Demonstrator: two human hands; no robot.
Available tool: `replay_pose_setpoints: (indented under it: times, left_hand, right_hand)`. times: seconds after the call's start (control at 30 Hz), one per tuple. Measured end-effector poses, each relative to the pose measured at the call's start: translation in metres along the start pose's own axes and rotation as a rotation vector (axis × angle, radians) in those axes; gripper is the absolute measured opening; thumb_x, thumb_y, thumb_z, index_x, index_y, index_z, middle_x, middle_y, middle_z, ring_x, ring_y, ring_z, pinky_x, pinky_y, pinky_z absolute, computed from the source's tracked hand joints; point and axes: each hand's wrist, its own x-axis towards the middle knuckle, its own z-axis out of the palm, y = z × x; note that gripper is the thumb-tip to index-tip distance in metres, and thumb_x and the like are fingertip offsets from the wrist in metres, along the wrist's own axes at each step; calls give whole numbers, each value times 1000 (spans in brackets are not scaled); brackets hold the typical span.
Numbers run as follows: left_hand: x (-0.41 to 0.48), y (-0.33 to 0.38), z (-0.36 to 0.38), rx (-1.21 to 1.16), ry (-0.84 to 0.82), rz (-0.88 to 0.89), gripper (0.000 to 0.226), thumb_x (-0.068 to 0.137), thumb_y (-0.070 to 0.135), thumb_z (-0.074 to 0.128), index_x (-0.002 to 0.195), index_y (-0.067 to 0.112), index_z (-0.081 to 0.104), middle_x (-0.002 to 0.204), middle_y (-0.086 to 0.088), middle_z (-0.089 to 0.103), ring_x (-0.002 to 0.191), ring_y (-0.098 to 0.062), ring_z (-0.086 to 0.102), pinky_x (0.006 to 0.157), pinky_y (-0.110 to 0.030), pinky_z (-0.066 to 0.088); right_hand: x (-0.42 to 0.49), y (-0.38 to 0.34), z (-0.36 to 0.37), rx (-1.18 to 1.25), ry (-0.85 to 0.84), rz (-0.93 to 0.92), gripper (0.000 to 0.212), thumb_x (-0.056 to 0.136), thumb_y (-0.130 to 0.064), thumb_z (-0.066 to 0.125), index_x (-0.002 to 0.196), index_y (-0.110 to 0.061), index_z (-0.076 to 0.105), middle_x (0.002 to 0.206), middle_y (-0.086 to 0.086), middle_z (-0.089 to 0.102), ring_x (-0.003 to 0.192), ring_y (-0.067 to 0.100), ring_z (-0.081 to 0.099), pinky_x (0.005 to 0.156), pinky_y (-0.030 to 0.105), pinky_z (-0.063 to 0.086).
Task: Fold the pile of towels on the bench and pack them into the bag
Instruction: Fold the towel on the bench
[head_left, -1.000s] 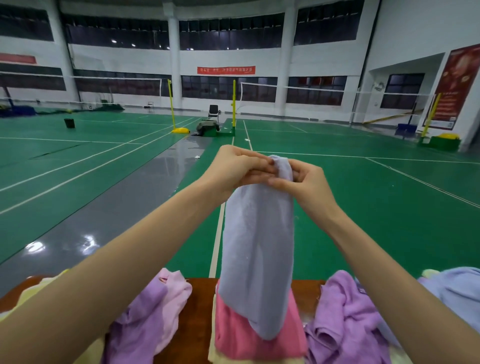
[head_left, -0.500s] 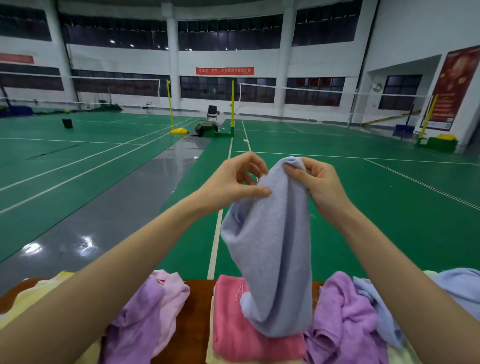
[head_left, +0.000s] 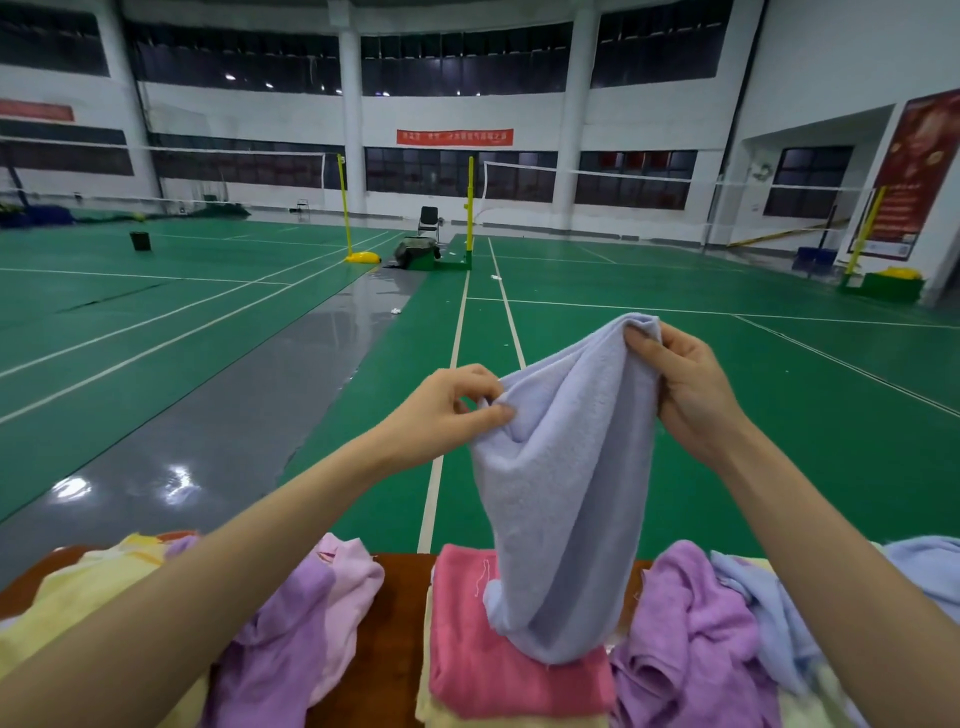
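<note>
Pinching the lavender towel's (head_left: 566, 493) upper edge, left hand (head_left: 441, 410) and right hand (head_left: 685, 384) hold it, lower end touching the pink towel (head_left: 483, 660).

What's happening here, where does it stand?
A person holds a pale blue towel up over the bench with both hands: the left hand pinches one edge, the right hand grips the top corner. Its lower end rests on a folded pink towel. Crumpled towels lie unfolded on either side. No bag is in view.
</note>
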Motion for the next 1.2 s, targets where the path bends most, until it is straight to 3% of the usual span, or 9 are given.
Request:
replay_pose_setpoints:
  times: [0.1, 0.17, 0.3, 0.4, 0.5, 0.63, 0.8, 1.03, 1.2]
  left_hand:
    - [1, -4, 2, 41, 165, 1, 13, 77, 19, 55, 77, 17, 68, 77, -7, 63, 71, -11, 50, 69, -28, 43]
    - [0, -2, 0, 55, 181, 43, 22, 70, 13, 48, 82, 22, 64, 74, 2, 64, 67, -8, 48, 64, -24, 41]
    - [-6, 7, -13, 254, -58, 227, 47, 74, 1, 37, 101, 31, 61, 92, 20, 61, 65, -13, 48, 60, -19, 36]
    - [-3, 11, -20, 484, -203, 195, 54, 74, 3, 32, 107, 24, 69, 98, 0, 55, 83, -17, 51, 73, -23, 39]
    - [1, 13, -24, 619, -271, 84, 54, 83, -7, 35, 112, 24, 67, 94, -7, 49, 83, -16, 45, 75, -27, 33]
    - [1, 15, -29, 746, -333, 20, 47, 89, -5, 37, 108, 22, 70, 85, 2, 40, 79, -11, 39, 72, -24, 27]
    - [1, 17, -42, 731, -337, -3, 35, 87, 0, 39, 97, 9, 72, 95, -3, 53, 77, -6, 47, 68, -14, 32]
    - [-5, 17, -53, 485, -313, -24, 39, 79, 54, 49, 82, 22, 72, 88, 11, 59, 77, -5, 57, 71, -13, 44]
    - [-1, 17, -48, 638, -315, -52, 32, 90, 40, 50, 76, 18, 68, 83, 7, 58, 65, -2, 52, 61, -10, 37]
  right_hand:
    - [0, 1, -5, -18, -34, -10, 22, 56, -43, 71, 69, -25, 75, 71, -10, 68, 65, 2, 61, 63, 15, 51]
    - [0, 3, -9, -44, -51, -15, 34, 51, -50, 79, 73, -24, 76, 74, -10, 69, 68, 2, 61, 64, 15, 51]
    - [1, 7, -18, -114, -52, -10, 54, 35, -63, 84, 74, -26, 77, 75, -11, 70, 69, 1, 62, 64, 14, 50]
    - [-2, 8, -22, -167, -100, -12, 55, 37, -65, 83, 77, -28, 77, 75, -12, 70, 70, 0, 61, 65, 13, 50]
    - [-5, 8, -23, -203, -156, -14, 54, 39, -65, 81, 80, -29, 77, 77, -12, 71, 71, 0, 62, 65, 12, 49]
    - [-5, 9, -24, -239, -191, -14, 55, 44, -65, 80, 84, -28, 77, 82, -11, 71, 77, 1, 63, 68, 13, 50]
    - [-4, 8, -29, -245, -174, -4, 56, 42, -65, 81, 83, -27, 77, 82, -11, 71, 76, 0, 63, 67, 12, 50]
    - [-4, 8, -38, -256, -192, 4, 64, 43, -63, 82, 90, -20, 73, 83, -8, 71, 77, 2, 63, 68, 13, 50]
    - [-4, 8, -38, -277, -211, 12, 66, 45, -62, 81, 93, -18, 72, 86, -8, 71, 81, 3, 64, 70, 13, 50]
